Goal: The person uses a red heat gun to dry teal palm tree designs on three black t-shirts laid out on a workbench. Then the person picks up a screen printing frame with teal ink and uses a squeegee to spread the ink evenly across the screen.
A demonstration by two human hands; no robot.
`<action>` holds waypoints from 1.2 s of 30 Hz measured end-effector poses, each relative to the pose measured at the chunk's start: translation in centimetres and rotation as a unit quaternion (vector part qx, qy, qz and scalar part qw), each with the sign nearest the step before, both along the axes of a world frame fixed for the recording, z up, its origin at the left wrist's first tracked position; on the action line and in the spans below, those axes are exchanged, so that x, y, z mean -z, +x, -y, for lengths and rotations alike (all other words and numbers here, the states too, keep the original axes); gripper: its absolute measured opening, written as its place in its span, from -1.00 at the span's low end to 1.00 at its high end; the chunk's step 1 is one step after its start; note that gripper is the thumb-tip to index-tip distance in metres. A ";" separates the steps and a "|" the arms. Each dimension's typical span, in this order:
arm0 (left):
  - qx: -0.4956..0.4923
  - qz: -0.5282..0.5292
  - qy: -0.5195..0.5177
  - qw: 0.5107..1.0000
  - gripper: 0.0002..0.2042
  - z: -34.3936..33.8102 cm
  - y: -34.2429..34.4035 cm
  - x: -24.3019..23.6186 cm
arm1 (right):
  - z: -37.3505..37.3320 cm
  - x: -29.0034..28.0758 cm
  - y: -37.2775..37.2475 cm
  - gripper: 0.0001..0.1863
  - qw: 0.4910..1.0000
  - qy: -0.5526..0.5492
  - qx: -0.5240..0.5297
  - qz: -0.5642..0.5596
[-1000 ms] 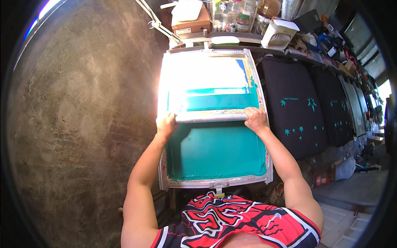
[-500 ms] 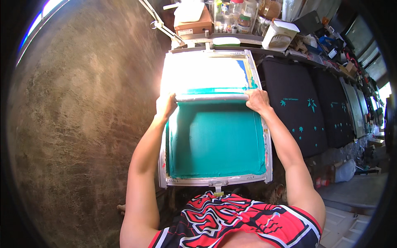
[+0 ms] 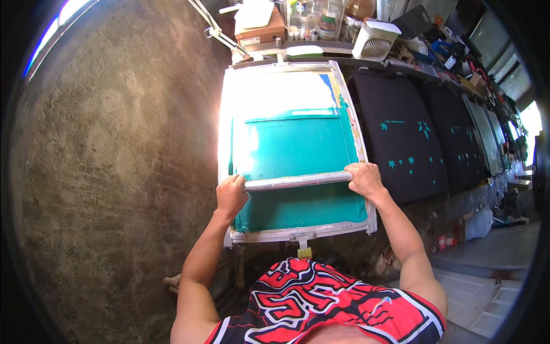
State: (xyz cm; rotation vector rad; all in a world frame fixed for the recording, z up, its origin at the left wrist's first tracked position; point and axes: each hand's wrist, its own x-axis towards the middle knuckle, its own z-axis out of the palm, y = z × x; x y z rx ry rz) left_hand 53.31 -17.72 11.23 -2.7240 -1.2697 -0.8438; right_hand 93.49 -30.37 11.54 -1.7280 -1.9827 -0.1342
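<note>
Evidently two-handed — left hand [image 3: 232, 194] and right hand [image 3: 365, 179] clenched round opposite ends of my squeegee [image 3: 298, 182], likely for even pressure | squeegee: between my fists, across teal ink [image 3: 301, 146] | screen frame [image 3: 269, 236]: near edge bodyward of both

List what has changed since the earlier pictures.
The bar first went away from the person, then back past its starting place, toward the near edge of the frame; more green shows beyond it. The left hand and right hand moved with it. Nothing was let go. The dark printed panels stayed right of the frame.
</note>
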 end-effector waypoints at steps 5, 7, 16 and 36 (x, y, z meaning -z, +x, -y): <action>0.013 -0.004 0.001 1.000 -0.82 1.0 -0.5 0.2 | 2.2 0.6 -0.7 -0.78 0.999 -0.023 0.016 0.015; 0.019 -0.006 0.004 1.000 -0.80 1.2 -0.4 0.2 | 2.7 0.5 -0.7 -0.78 1.000 -0.018 0.019 0.009; 0.023 0.003 0.019 1.000 -0.86 -1.2 1.2 0.0 | 0.5 0.2 1.0 -0.75 1.000 0.004 0.015 0.012; -0.051 -0.024 0.038 0.998 -0.86 -21.0 7.6 -0.8 | -19.2 -0.5 7.2 -0.74 0.998 0.043 0.028 0.024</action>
